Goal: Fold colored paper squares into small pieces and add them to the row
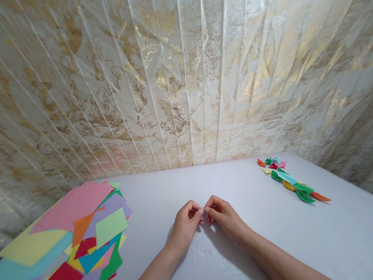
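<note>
Pinching a small lilac paper piece (204, 215) between both sets of fingertips, our left hand (185, 225) and right hand (224, 216) meet at the middle of the white table (229, 184). A row of folded shapes (291, 181) lies finished at far right; many flat matte sheets (68, 242) wait, loosely heaped, at left.
</note>
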